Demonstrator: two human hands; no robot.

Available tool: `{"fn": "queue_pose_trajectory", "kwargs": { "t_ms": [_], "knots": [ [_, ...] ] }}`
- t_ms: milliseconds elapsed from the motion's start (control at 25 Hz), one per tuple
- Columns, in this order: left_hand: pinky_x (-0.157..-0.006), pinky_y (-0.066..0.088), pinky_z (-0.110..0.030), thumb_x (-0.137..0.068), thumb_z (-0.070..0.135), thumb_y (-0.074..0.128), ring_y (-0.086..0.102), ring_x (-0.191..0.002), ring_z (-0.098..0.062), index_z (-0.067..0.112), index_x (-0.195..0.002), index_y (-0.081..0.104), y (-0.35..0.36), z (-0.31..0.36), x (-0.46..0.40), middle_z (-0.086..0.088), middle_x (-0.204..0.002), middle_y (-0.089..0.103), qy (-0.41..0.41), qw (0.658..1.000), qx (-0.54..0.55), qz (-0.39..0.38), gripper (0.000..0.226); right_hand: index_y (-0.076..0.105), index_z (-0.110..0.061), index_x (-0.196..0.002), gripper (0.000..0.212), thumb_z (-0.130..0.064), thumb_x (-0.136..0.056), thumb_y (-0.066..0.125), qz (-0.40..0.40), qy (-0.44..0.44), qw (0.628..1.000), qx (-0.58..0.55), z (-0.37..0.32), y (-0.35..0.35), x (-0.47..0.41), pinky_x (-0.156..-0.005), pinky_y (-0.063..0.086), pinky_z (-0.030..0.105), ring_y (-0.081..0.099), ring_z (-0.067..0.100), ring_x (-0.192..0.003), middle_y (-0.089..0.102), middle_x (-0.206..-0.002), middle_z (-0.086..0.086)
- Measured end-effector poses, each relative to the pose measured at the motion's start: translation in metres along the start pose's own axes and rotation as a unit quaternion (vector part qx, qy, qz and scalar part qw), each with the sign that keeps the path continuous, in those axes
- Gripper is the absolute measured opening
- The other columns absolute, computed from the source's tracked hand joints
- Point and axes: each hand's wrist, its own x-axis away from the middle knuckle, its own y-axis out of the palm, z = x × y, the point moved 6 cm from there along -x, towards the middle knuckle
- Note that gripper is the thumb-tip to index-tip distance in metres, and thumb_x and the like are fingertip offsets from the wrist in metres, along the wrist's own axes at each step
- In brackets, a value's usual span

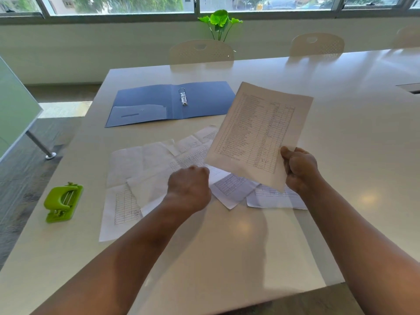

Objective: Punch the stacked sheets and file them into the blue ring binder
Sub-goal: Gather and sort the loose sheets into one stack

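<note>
Here the right hand (300,169) is making the only sure grip: thumb and curled fingers are pinching the near right corner of a white printed sheet with a ruled table (259,135), which is hanging tilted above the desk (227,246), its long axis running away from the hand toward the far left. The left hand (189,189) is hovering curled over the scattered white printed sheets (141,178) lying fanned and overlapping below; whether it is pinching one of them I cannot tell. Outward, the open blue ring binder with its metal rings (170,103) is lying flat beyond the papers, while the lime-green plastic hole punch (62,202) is sitting well to the left, so the left hand is nearer to it. Gathering the sheets square looks like the step in hand.
</note>
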Motion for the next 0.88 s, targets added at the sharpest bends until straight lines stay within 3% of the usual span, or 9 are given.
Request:
{"fn": "queue_pose_trajectory", "kwargs": {
  "t_ms": [120,200,320,440,520,640,760,840,880],
  "knots": [
    [-0.069,0.041,-0.031,-0.082,0.071,0.058,0.066,-0.100,-0.027,0.022,-0.111,0.060,0.013,0.007,0.001,-0.002,-0.110,0.067,-0.012,0.997,0.034,-0.064,0.058,0.067,0.000,-0.113,0.017,0.001,-0.099,0.058,-0.009,0.007,0.999,0.030,0.008,0.007,0.002,-0.078,0.064,0.043,0.078,0.026,-0.092,0.080,-0.098,0.010],
    [-0.065,0.043,-0.031,-0.065,0.097,0.046,0.063,-0.088,-0.023,0.025,-0.092,0.055,0.020,0.005,0.003,0.003,-0.091,0.062,-0.030,0.993,0.046,-0.109,0.078,0.068,-0.001,-0.108,0.013,0.000,-0.098,0.060,0.007,0.006,0.998,0.055,0.012,0.007,0.003,-0.074,0.064,0.041,0.078,0.026,-0.090,0.081,-0.094,0.009],
    [-0.066,0.050,-0.033,-0.081,0.082,0.046,0.064,-0.081,-0.022,0.025,-0.077,0.052,0.024,-0.016,-0.008,0.002,-0.084,0.065,-0.062,0.983,0.125,-0.120,0.057,0.068,-0.003,-0.106,0.011,0.000,-0.097,0.062,0.031,0.007,0.996,0.080,0.016,0.006,0.006,-0.065,0.063,0.035,0.078,0.024,-0.087,0.079,-0.097,0.011],
    [-0.073,0.051,-0.036,-0.089,0.045,0.055,0.065,-0.089,-0.027,0.024,-0.092,0.060,0.019,-0.056,-0.024,-0.004,-0.099,0.071,-0.120,0.977,0.178,-0.005,0.022,0.066,-0.006,-0.098,0.008,0.001,-0.098,0.061,0.047,0.003,0.994,0.099,0.017,0.004,0.011,-0.062,0.062,0.032,0.075,0.021,-0.084,0.076,-0.099,0.012],
    [-0.085,0.048,-0.042,-0.090,0.048,0.060,0.060,-0.109,-0.033,0.022,-0.115,0.060,0.024,-0.081,-0.032,-0.007,-0.122,0.065,-0.155,0.976,0.149,0.040,0.036,0.065,-0.007,-0.096,0.008,0.000,-0.098,0.062,0.058,0.003,0.991,0.122,0.019,0.004,0.013,-0.069,0.062,0.035,0.074,0.024,-0.089,0.074,-0.100,0.013],
    [-0.098,0.041,-0.050,-0.080,0.076,0.060,0.049,-0.129,-0.037,0.024,-0.138,0.049,0.042,-0.108,-0.050,-0.011,-0.143,0.053,-0.195,0.974,0.113,-0.034,0.079,0.064,-0.009,-0.094,0.007,-0.003,-0.098,0.062,0.059,0.012,0.988,0.144,0.024,0.005,0.020,-0.075,0.063,0.043,0.074,0.028,-0.088,0.075,-0.097,0.013],
    [-0.096,0.037,-0.050,-0.054,0.093,0.066,0.050,-0.128,-0.033,0.029,-0.132,0.051,0.052,-0.120,-0.063,-0.008,-0.138,0.055,-0.196,0.967,0.129,-0.096,0.102,0.066,-0.009,-0.096,0.008,-0.003,-0.099,0.061,0.054,0.033,0.988,0.143,0.031,0.006,0.026,-0.072,0.064,0.047,0.076,0.029,-0.085,0.076,-0.094,0.012],
    [-0.089,0.033,-0.046,-0.045,0.091,0.073,0.055,-0.114,-0.028,0.031,-0.116,0.051,0.052,-0.122,-0.068,-0.001,-0.122,0.061,-0.191,0.963,0.154,-0.114,0.095,0.067,-0.008,-0.097,0.009,-0.003,-0.099,0.060,0.056,0.031,0.989,0.134,0.034,0.006,0.028,-0.070,0.065,0.043,0.076,0.027,-0.084,0.076,-0.097,0.014],
    [-0.085,0.032,-0.044,-0.043,0.089,0.075,0.055,-0.105,-0.024,0.031,-0.109,0.051,0.051,-0.122,-0.070,0.004,-0.112,0.062,-0.192,0.959,0.171,-0.119,0.091,0.066,-0.009,-0.095,0.009,-0.003,-0.099,0.061,0.059,0.022,0.989,0.135,0.034,0.006,0.028,-0.060,0.063,0.035,0.076,0.022,-0.078,0.076,-0.095,0.013]
  ]
}}
